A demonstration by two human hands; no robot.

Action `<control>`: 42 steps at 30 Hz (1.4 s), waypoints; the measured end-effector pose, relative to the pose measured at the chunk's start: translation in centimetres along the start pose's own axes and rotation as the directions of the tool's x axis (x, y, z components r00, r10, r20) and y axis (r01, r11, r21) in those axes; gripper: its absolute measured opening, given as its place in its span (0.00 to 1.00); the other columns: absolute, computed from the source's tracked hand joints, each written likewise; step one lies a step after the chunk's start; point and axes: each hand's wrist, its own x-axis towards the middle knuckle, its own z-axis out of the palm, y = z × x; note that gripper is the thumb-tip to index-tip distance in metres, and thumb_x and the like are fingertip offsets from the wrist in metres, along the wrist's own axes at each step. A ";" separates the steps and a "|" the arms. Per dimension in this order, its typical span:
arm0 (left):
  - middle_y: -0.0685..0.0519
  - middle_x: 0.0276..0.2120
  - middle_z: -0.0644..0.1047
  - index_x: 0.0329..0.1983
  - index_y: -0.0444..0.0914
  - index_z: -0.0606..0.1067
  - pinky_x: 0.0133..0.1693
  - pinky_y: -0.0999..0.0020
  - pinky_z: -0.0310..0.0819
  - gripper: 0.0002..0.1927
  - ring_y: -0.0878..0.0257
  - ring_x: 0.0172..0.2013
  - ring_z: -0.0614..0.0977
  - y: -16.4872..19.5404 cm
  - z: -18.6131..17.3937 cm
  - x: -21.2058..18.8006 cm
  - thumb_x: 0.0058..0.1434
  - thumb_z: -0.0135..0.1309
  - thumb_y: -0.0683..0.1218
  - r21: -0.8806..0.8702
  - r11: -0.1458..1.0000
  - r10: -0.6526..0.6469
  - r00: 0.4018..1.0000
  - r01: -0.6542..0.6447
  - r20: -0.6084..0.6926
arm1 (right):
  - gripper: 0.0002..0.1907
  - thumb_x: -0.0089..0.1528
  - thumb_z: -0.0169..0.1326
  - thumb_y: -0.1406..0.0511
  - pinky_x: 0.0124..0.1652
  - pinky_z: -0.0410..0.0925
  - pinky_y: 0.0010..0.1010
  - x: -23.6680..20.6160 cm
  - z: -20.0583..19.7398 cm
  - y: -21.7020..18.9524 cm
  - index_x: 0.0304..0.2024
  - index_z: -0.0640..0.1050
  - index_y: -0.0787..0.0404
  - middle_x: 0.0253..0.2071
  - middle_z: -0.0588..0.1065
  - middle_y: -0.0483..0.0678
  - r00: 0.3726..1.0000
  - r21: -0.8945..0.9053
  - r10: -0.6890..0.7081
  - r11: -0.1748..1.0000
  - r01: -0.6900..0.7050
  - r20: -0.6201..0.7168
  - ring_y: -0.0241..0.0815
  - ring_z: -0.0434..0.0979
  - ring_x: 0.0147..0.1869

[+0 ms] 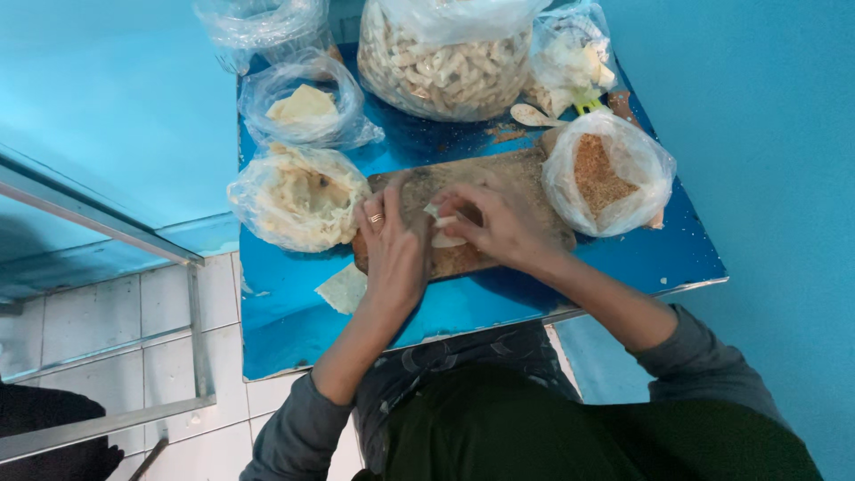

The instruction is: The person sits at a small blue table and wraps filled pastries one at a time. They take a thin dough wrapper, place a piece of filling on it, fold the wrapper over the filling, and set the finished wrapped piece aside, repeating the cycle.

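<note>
A shiny blue table (pixel 570 267) carries everything, set against blue walls above a white tiled floor. The biggest container is a clear plastic bag of pale rolled pieces (pixel 445 62) at the far edge. Nearer left sits an open bag of creamy filling (pixel 298 198), and behind it a smaller bag with folded pale sheets (pixel 305 107). On the right stands an open bag of brown crumbs (pixel 606 174), and beyond it a crumpled bag with pale scraps and green stalks (pixel 570 62), a small spoon (pixel 532 115) just beside it.

In the middle lies a wooden board (pixel 517 178) dusted with crumbs. On it both hands meet over a pale wrapper piece (pixel 445 233). The left hand (pixel 392 245), a ring on one finger, lies flat with its fingers pressed against the piece; the right hand (pixel 494 223) curls over it, fingertips pinching it. A loose wrapper sheet (pixel 343 289) lies on the table just beside the board's near left corner.
</note>
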 end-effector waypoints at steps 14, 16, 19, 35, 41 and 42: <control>0.39 0.70 0.59 0.55 0.41 0.77 0.67 0.36 0.48 0.26 0.40 0.66 0.63 0.1 -0.4 0.6 0.50 0.60 0.39 0.088 0.994 -0.063 0.996 0.058 0.058 | 0.14 0.60 0.56 0.64 0.46 0.59 0.49 0.7 1.8 0.6 0.49 0.73 0.57 0.35 0.79 0.42 0.995 -0.167 -0.094 0.982 0.089 -0.023 0.49 0.76 0.47; 0.38 0.71 0.57 0.65 0.41 0.73 0.66 0.35 0.48 0.35 0.39 0.66 0.62 0.3 -0.8 0.6 0.50 0.62 0.40 0.078 0.994 -0.086 0.995 0.083 0.041 | 0.12 0.63 0.55 0.64 0.47 0.58 0.49 0.9 2.2 0.4 0.49 0.73 0.55 0.40 0.78 0.44 0.995 -0.290 -0.089 0.954 0.072 -0.043 0.50 0.74 0.47; 0.36 0.71 0.54 0.71 0.38 0.63 0.65 0.33 0.47 0.42 0.36 0.65 0.63 0.8 -1.6 0.1 0.54 0.66 0.45 0.047 0.989 -0.141 0.990 0.142 -0.022 | 0.15 0.62 0.55 0.63 0.48 0.58 0.50 1.3 2.8 0.4 0.50 0.72 0.55 0.45 0.75 0.47 0.991 -0.366 -0.106 0.928 0.069 -0.081 0.52 0.71 0.51; 0.38 0.72 0.52 0.73 0.37 0.60 0.63 0.28 0.45 0.47 0.37 0.63 0.65 0.8 -1.8 -0.4 0.52 0.69 0.50 0.119 0.974 -0.196 0.980 0.193 0.017 | 0.29 0.60 0.65 0.58 0.54 0.65 0.44 2.7 -0.2 2.1 0.62 0.72 0.51 0.43 0.81 0.41 0.981 -0.231 -0.156 0.956 0.179 0.114 0.46 0.78 0.52; 0.38 0.71 0.54 0.69 0.39 0.64 0.62 0.26 0.45 0.42 0.37 0.63 0.63 0.6 -1.6 -0.6 0.52 0.68 0.50 0.109 0.975 -0.198 0.980 0.196 0.014 | 0.32 0.60 0.64 0.68 0.50 0.72 0.34 4.8 -1.7 4.6 0.64 0.67 0.58 0.44 0.80 0.48 0.927 0.693 0.280 0.618 -0.372 0.248 0.38 0.80 0.49; 0.38 0.70 0.55 0.68 0.39 0.66 0.62 0.26 0.44 0.40 0.37 0.63 0.63 0.6 -1.7 -0.6 0.52 0.68 0.49 0.100 0.977 -0.191 0.982 0.189 0.009 | 0.30 0.60 0.63 0.68 0.51 0.74 0.35 4.9 -2.1 4.8 0.63 0.67 0.58 0.44 0.79 0.48 0.901 0.752 0.307 0.502 -0.428 0.307 0.40 0.81 0.48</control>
